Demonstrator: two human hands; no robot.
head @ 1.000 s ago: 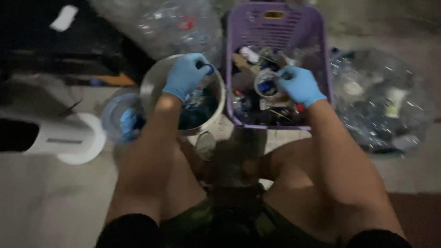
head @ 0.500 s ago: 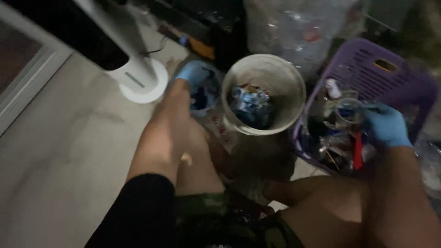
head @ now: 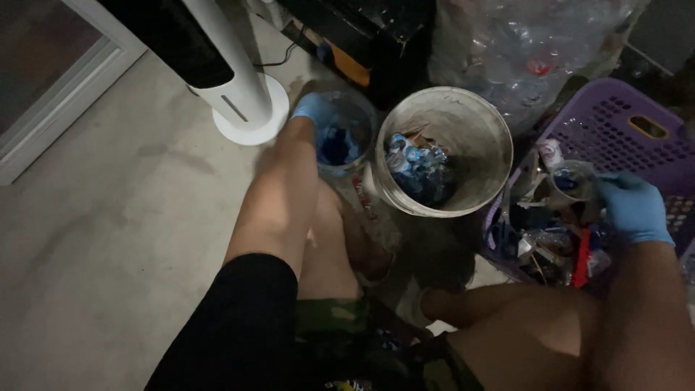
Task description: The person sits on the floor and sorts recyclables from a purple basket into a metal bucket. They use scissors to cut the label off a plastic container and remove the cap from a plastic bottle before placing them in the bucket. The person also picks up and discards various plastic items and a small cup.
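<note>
Both my hands wear blue gloves. My left hand (head: 313, 108) rests on the near rim of a small clear tub (head: 355, 123) that holds blue pieces; whether it grips anything I cannot tell. My right hand (head: 633, 206) is over the purple basket (head: 615, 119), with its fingers on a clear plastic cup (head: 570, 181). Between the two stands a white bucket (head: 478, 123) with blue and white scraps at its bottom.
A white fan base (head: 250, 112) stands on the concrete floor to the left of the tub. Big clear bags of plastic bottles (head: 521, 43) lean behind the bucket. A dark box with an orange edge (head: 347, 69) is at the back. My bare knees fill the bottom.
My left hand left the white bucket and went to the small clear tub on the left. My right hand stayed at the basket. The view swung left.
</note>
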